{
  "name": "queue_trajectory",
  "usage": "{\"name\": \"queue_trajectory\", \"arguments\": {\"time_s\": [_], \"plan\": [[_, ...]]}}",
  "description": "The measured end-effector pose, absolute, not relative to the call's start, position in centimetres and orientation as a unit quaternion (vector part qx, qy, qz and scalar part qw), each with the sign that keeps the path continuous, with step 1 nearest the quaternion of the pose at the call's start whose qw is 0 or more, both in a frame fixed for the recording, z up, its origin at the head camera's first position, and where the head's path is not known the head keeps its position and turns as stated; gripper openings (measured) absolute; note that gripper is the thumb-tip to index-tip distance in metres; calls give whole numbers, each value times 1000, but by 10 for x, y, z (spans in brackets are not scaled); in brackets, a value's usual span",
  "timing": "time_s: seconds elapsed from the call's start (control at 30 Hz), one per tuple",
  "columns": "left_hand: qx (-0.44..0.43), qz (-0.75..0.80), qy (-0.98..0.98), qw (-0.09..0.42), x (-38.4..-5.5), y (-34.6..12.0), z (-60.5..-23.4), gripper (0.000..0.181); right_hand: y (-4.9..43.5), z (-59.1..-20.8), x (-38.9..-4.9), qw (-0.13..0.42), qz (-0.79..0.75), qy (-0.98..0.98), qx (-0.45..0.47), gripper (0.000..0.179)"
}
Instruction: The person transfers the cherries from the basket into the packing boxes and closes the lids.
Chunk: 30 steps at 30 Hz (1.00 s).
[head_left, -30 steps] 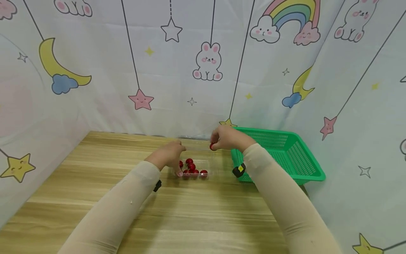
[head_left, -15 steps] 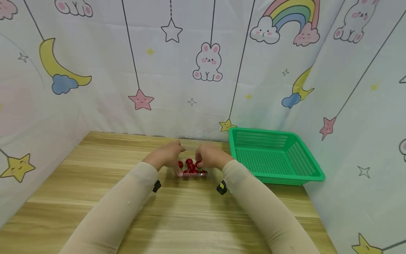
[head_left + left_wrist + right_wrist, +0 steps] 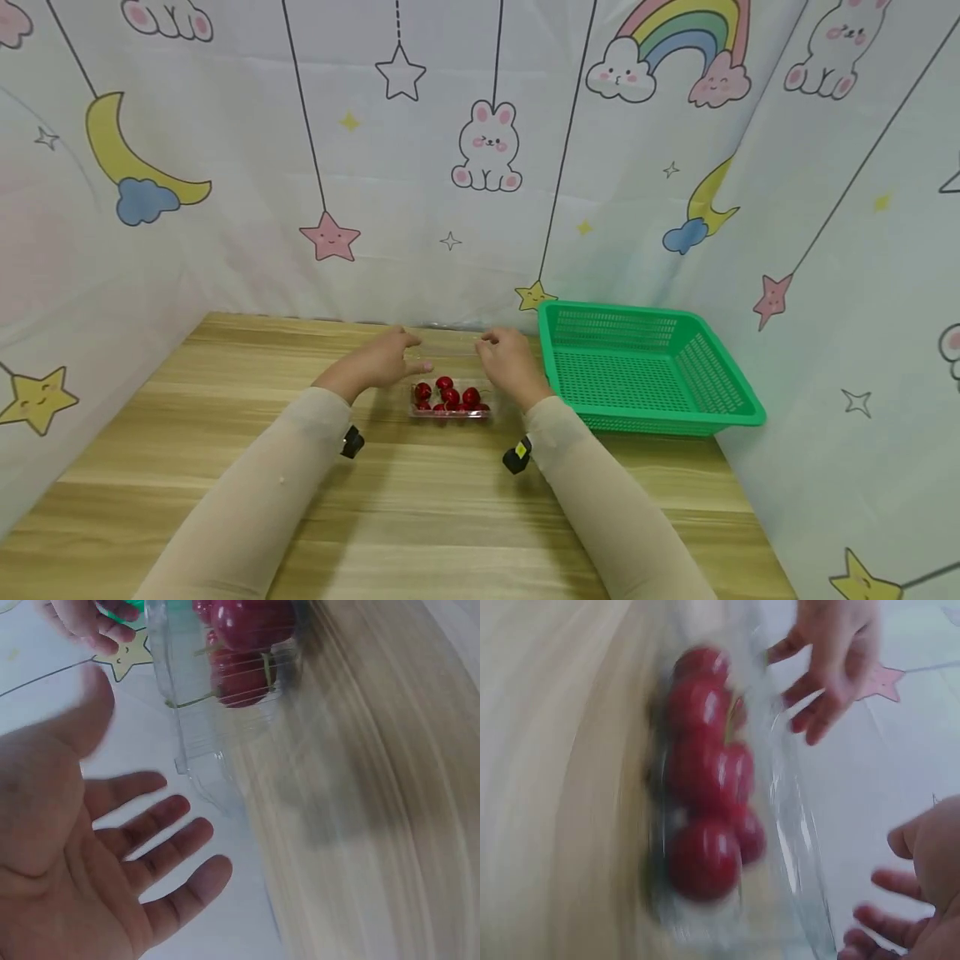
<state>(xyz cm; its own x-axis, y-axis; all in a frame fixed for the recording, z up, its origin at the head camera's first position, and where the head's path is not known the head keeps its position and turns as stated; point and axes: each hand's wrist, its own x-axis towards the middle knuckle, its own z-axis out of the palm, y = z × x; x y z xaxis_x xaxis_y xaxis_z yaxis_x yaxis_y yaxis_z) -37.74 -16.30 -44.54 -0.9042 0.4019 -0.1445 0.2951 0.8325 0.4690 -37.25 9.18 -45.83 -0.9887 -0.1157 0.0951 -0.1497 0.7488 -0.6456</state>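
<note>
Several dark red cherries (image 3: 450, 397) lie in a clear plastic box (image 3: 217, 735) in the middle of the table. Its clear lid (image 3: 448, 342) stands folded back behind it, near the wall cloth. At the box's left rear is my left hand (image 3: 377, 358), thumb and fingers spread apart and holding nothing. My right hand (image 3: 512, 364) is on the opposite side, its loosely bent fingers close to the lid's right end. In the right wrist view, that right hand (image 3: 934, 889) has nothing between its fingers. Green stems show among the cherries in the left wrist view.
A green perforated basket (image 3: 630, 379) stands to the right, close beside my right hand. The wooden table (image 3: 420, 517) ends at a white cloth (image 3: 420, 183) with printed cartoons, which hangs behind and on both sides.
My right hand came from near the basket to the box with a cherry, let it go among the others, then moved back toward the lid. My left hand left the box's side and rose behind it.
</note>
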Motion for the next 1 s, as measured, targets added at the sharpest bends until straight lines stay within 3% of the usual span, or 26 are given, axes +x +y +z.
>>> {"name": "queue_trajectory", "arguments": {"time_s": [0.23,0.43,1.0], "plan": [[128,241,954,121,-384,-165,-454,62,91,-478,-380,50,393,-918,-13,55],[116,239,955,132,-384,-166,-461,60,97,-491,-384,26,447,-892,-62,67],[113,267,945,149,-393,-166,-461,52,102,-502,-389,15,490,-868,-73,45]]}}
